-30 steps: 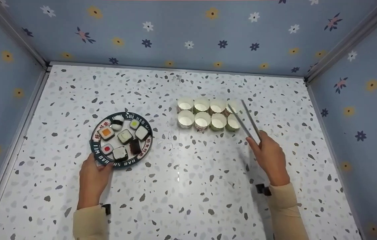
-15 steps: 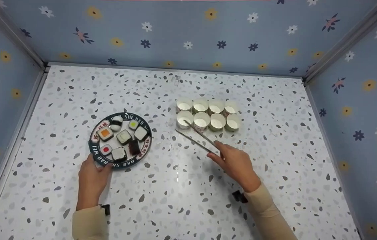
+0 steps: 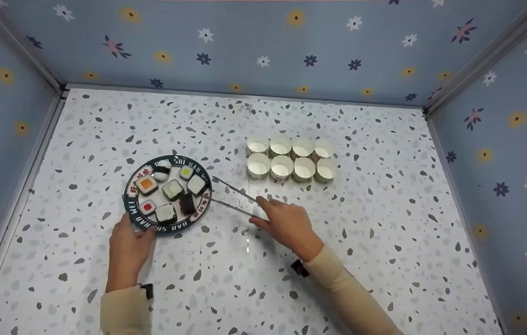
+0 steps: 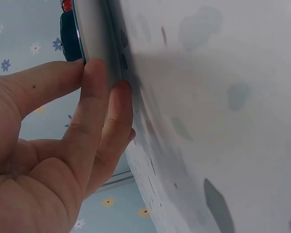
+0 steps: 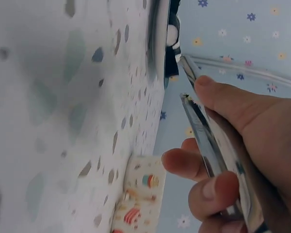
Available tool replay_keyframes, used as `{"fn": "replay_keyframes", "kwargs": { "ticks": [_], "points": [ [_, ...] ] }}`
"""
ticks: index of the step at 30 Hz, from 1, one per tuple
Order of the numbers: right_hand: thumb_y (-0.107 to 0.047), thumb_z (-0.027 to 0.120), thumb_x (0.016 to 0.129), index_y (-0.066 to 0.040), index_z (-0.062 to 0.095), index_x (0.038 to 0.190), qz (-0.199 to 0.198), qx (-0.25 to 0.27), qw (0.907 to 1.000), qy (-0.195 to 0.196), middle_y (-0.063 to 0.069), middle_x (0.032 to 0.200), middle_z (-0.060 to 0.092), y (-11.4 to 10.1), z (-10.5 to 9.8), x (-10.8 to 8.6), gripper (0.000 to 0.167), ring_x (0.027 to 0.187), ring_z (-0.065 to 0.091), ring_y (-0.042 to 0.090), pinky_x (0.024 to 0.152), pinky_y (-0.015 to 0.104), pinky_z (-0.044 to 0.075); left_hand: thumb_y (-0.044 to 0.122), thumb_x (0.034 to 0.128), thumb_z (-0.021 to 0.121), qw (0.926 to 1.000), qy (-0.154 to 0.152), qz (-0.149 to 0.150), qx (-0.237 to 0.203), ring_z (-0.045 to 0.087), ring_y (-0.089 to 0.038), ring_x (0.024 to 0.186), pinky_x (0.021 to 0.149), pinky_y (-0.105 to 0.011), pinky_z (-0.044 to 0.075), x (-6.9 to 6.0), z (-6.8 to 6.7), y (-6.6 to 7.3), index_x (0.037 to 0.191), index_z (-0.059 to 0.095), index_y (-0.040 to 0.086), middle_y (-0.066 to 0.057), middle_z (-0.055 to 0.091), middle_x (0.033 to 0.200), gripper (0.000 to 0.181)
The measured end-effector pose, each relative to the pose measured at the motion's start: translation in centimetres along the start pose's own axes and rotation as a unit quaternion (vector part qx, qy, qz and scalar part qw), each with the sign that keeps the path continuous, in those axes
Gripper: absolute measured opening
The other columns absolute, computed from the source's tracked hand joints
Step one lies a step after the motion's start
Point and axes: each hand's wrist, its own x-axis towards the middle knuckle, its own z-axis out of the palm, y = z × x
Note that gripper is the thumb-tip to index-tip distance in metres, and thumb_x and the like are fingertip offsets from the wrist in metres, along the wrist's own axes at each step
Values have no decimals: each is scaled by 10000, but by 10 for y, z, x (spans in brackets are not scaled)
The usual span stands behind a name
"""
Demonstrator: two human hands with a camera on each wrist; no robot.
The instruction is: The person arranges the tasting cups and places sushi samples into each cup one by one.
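My left hand point(image 3: 128, 249) grips the near-left rim of a round plate point(image 3: 132, 215) with a dark green, lettered border. In the left wrist view, thumb and fingers point(image 4: 94, 87) lie against the plate's rim and side. Several sushi pieces sit on it, among them an orange-topped piece point(image 3: 146, 184), a red-centred one point(image 3: 147, 207) and a dark brown one point(image 3: 187, 204). My right hand point(image 3: 289, 228) holds metal tongs point(image 3: 238, 190), their arms spread apart with nothing between the tips. Those tips are at the plate's right edge, near a white rice piece point(image 3: 197, 184).
Two rows of small paper cups point(image 3: 281, 167) stand right of the plate, behind the right hand. The speckled white table point(image 3: 226, 279) is bounded by a blue flowered panel point(image 3: 263, 37) at the back, with others at both sides.
My right hand has swept left with the tongs, from over the rightmost cups to the plate's right edge. The left hand and plate have stayed in place.
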Motion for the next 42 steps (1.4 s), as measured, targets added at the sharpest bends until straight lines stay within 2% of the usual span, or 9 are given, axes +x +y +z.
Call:
{"fn": "replay_keyframes", "kwargs": {
  "ticks": [10, 18, 28, 34, 42],
  "points": [
    [-534, 655, 928, -162, 632, 1160, 18, -395, 9992, 24, -18, 705, 608, -22, 7, 16, 439, 481, 515, 167, 379, 338, 410, 96, 956, 643, 10000, 44, 20, 12, 555, -439, 1035, 888, -530, 445, 0, 0, 2, 1468, 337, -117, -382, 449, 1297, 634],
    [-499, 664, 933, -148, 631, 1196, 19, -403, 9991, -129, -7, 735, 622, -28, 7, 19, 440, 524, 560, 170, 421, 357, 452, 105, 957, 641, 10000, 11, -38, 26, 544, -433, 1034, 899, -536, 437, 0, 0, 1, 1477, 331, -103, -374, 450, 1294, 640],
    [-451, 665, 951, -119, 634, 1133, -185, -400, 9988, 189, -10, 722, 613, -27, 13, 17, 380, 491, 527, 141, 401, 326, 443, 96, 956, 635, 10000, 13, 49, -32, 524, -458, 1071, 934, -565, 422, 1, 1, 0, 1447, 363, -107, -385, 452, 1293, 598],
    [-444, 658, 958, -110, 629, 1113, -228, -422, 9984, 303, -6, 706, 597, -26, 16, 15, 369, 473, 514, 149, 395, 328, 441, 109, 963, 632, 10000, -46, -16, 12, 520, -462, 1077, 938, -570, 415, 1, 0, 1, 1475, 326, -106, -388, 439, 1302, 634],
    [-451, 656, 957, -125, 616, 1075, -289, -499, 9963, 644, -24, 663, 566, -22, 17, 13, 349, 432, 450, 135, 363, 323, 409, 89, 946, 641, 9999, 117, 122, 8, 518, -452, 1056, 913, -567, 419, 0, 1, 0, 1429, 384, -104, -376, 467, 1261, 580]
  ]
}}
